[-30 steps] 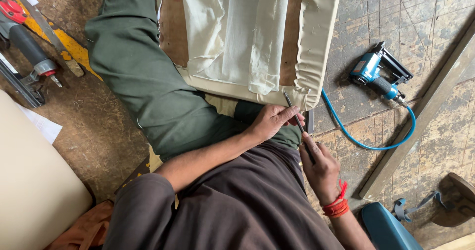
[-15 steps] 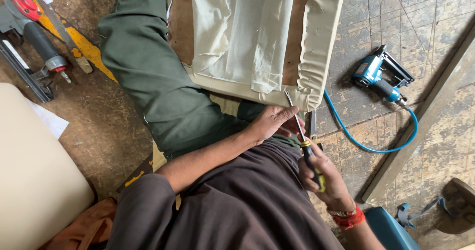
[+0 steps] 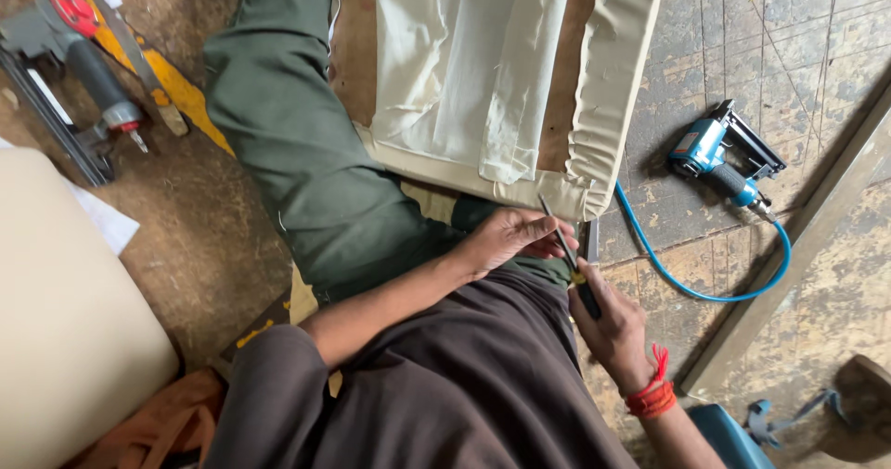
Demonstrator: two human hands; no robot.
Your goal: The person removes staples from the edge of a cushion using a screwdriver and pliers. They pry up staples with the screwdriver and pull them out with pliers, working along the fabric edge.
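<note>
Two hands met at the cushion's cream-covered corner (image 3: pixel 594 191): the right hand (image 3: pixel 613 325) clenched a screwdriver (image 3: pixel 564 246), tip under the fabric edge, while the left hand (image 3: pixel 510 237) steadied the shaft, fingers curled.

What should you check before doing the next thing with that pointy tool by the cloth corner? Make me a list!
1. Right hand grips the screwdriver by its handle: ok.
2. Screwdriver tip sits at the folded corner of the cream fabric panel: ok.
3. Left hand fingers close beside the metal shaft; safely out of the tip's way: cannot tell.
4. Panel held steady, resting across the lap against the green trouser leg: ok.
5. Blue staple gun and its blue hose lie on the floor, apart from both hands: ok.
6. What the tip is working on under the fold: cannot tell, too small.
</note>
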